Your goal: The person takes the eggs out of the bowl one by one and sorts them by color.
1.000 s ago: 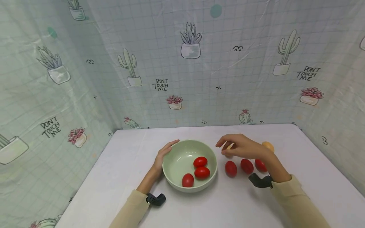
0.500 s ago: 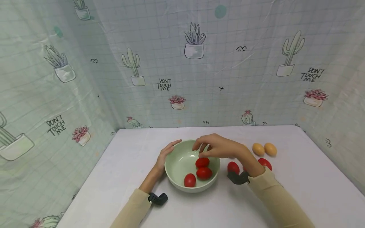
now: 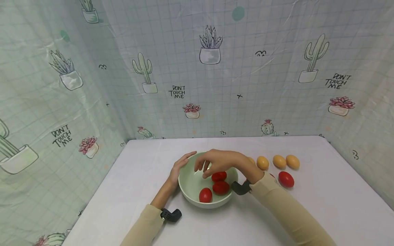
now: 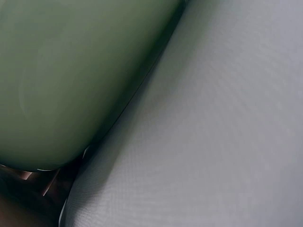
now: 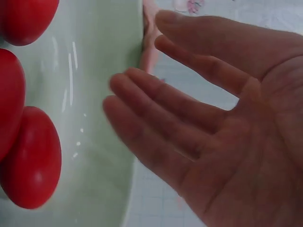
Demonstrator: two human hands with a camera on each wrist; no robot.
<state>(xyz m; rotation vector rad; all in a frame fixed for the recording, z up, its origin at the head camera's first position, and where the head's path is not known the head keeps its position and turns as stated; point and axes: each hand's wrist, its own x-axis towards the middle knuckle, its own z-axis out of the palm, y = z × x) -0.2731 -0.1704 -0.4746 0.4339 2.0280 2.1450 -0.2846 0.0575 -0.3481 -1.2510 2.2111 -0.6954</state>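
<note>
head view: since a second ago the right hand has swung from beside the green bowl to over it, fingers loosely bent; the left hand stays against its side, fingers extended. three red ovals lie inside.

left wrist: bowl wall, dim fingers.

right wrist: palm bare, fingers apart from thumb.

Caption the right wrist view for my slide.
Empty right hand above a pale green bowl of red egg-shaped objects, left hand at its rim.
</note>
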